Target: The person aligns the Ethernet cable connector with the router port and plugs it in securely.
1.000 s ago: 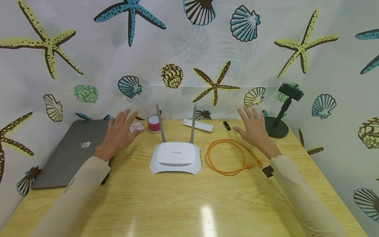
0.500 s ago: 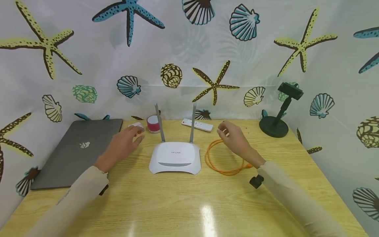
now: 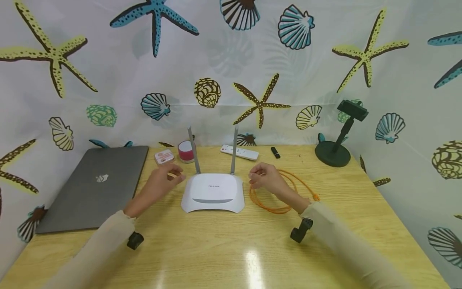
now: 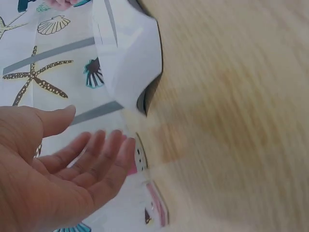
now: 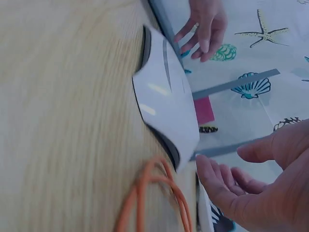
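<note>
A white router point(image 3: 213, 192) with two grey antennas stands on the wooden table between both hands. My left hand point(image 3: 162, 182) hovers at the router's left side, fingers loosely bent and thumb apart, holding nothing. In the left wrist view the palm of that left hand point(image 4: 72, 169) faces the router point(image 4: 130, 53), with a gap between them. On the other side my right hand point(image 3: 268, 178) is held above the coiled orange cable point(image 3: 267, 208), near the router's right edge. The right wrist view shows the right hand's point(image 5: 260, 183) relaxed fingers close to the router point(image 5: 166, 92), gripping nothing.
A closed grey laptop point(image 3: 97, 188) lies at the left. Along the back are a small pink-and-white box point(image 3: 164, 156), a pink-and-white cylinder point(image 3: 186, 151), a white remote point(image 3: 240, 152) and a black USB stick point(image 3: 275, 152). A dark stand point(image 3: 333, 154) is at the back right.
Both hands have come inward toward the router, the right one leftward over the cable. Their spread fingers have bent, and the small box is in fuller view.
</note>
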`<action>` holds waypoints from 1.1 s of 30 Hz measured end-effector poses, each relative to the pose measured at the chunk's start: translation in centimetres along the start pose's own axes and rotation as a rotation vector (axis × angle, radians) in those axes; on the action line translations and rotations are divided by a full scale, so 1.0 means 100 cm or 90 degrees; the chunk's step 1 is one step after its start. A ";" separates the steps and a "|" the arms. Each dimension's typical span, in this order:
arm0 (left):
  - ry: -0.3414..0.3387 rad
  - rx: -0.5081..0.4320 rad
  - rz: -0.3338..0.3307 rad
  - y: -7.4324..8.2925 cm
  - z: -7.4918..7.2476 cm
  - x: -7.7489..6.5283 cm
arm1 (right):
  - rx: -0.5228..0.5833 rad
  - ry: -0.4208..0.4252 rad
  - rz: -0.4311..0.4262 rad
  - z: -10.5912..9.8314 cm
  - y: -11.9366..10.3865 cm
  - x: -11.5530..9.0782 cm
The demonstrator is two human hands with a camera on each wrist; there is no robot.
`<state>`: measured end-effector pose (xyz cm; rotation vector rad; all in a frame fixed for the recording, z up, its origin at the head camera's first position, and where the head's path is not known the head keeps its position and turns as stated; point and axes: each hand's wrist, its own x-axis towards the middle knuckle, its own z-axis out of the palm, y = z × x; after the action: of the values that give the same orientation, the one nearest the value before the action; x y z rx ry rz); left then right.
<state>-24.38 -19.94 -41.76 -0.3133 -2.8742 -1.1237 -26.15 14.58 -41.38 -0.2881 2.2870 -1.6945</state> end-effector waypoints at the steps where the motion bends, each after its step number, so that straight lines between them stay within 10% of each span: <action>1: -0.004 -0.007 -0.016 0.000 0.002 -0.002 | 0.004 -0.002 0.010 0.003 0.001 0.000; 10: -0.053 0.011 -0.138 0.001 0.021 -0.002 | -0.130 0.006 0.019 0.030 0.009 0.000; 33: -0.042 0.070 -0.184 0.004 0.032 0.014 | -0.155 -0.035 0.051 0.046 0.008 0.007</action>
<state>-25.58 -17.22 -43.73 0.0756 -3.0984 -0.9987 -25.29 10.42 -43.51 -0.2850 2.4304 -1.3539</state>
